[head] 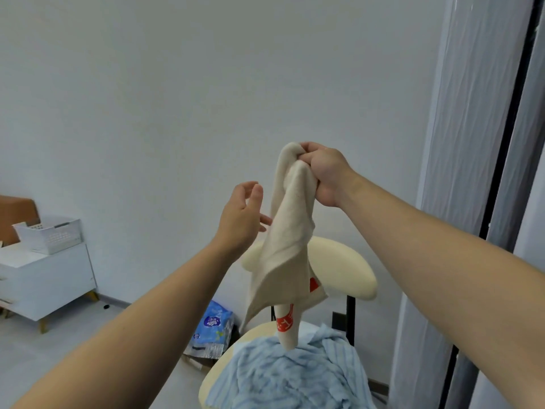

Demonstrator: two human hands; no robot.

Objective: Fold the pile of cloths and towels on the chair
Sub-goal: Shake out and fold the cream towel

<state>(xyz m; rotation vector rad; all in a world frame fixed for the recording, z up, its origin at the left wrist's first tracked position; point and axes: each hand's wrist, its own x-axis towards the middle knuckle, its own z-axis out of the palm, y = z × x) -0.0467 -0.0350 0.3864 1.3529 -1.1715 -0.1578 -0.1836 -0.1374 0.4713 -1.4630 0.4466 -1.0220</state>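
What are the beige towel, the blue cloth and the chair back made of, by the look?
Beige towel: soft matte terry, probably cotton; nappy surface, hangs in limp folds.
Blue cloth: fuzzy ribbed pile with pale stripes, terry or microfibre; can't tell which.
Chair back: smooth cream padding with a slight sheen, likely faux leather.

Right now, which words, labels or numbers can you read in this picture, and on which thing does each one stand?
Nothing here can be read with certainty.
Beige towel, gripped by the right hand: white marks on its red patches, too blurred to read.
Blue packet on the floor: a round logo and small print, too blurred to read.
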